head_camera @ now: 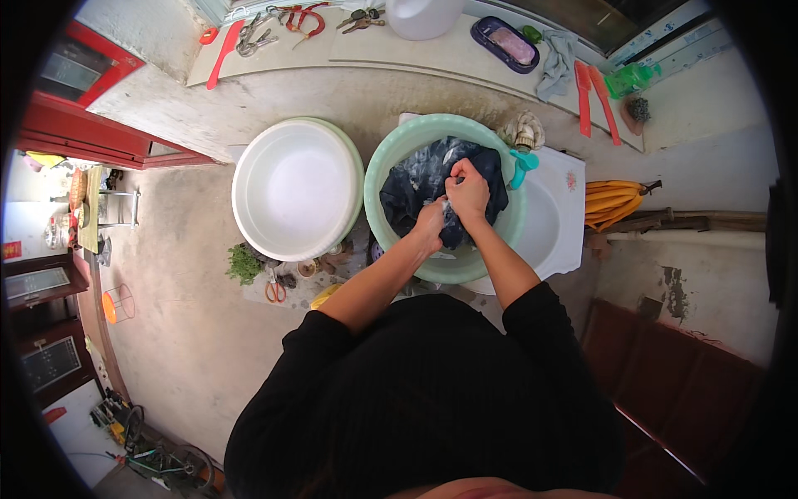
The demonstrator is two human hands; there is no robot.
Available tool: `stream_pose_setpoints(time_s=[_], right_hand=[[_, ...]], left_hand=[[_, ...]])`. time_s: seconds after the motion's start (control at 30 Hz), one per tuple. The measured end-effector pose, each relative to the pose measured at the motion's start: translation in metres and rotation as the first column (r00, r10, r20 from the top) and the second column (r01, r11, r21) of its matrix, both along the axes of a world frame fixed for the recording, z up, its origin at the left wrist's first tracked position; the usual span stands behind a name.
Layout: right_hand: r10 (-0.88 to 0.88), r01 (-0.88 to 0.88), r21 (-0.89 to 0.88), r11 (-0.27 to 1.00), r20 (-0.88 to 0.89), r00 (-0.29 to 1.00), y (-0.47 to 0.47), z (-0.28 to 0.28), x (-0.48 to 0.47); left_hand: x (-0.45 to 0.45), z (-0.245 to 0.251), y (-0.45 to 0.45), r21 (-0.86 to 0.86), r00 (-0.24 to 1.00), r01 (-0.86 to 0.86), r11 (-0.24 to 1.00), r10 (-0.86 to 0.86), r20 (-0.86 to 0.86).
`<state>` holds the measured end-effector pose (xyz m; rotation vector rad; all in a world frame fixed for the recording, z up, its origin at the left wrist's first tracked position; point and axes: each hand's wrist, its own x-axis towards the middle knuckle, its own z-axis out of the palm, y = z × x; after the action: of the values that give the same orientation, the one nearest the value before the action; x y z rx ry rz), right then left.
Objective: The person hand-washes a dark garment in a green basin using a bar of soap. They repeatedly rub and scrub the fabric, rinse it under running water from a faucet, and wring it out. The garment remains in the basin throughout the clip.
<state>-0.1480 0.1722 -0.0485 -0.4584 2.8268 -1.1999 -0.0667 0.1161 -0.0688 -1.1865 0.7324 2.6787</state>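
Note:
Dark navy cloth (411, 174), streaked with white suds, lies bunched in a pale green plastic basin (378, 236). My left hand (430, 223) is closed on a fold of it near the middle of the basin, with foam on the fingers. Just above and to the right, my right hand (469, 190) pinches another part of the same cloth, its fingers curled. The two hands nearly touch. Beneath my forearms, part of the basin's near rim is hidden.
A white basin (299, 187) stands to the left, stacked on a green one. At right are a white ceramic sink (564, 206) and a turquoise-handled tap (523, 163). The ledge behind holds a soap dish (505, 43) and red brushes (583, 100). Scissors (275, 290) lie below the white basin.

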Motion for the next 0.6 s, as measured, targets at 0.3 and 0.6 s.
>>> stream_pose_setpoints(time_s=[0.3,0.6], right_hand=[[-0.024,0.023,0.06,0.998,0.014,1.0,0.01,0.017,-0.006],[0.018,-0.022,-0.019,1.0,-0.213,0.977,0.033,0.027,0.011]], left_hand=[[-0.004,0.013,0.008,0.113,0.999,-0.023,0.993,0.02,0.027],[-0.001,0.043,-0.007,-0.019,0.972,0.23,0.973,-0.229,0.046]])
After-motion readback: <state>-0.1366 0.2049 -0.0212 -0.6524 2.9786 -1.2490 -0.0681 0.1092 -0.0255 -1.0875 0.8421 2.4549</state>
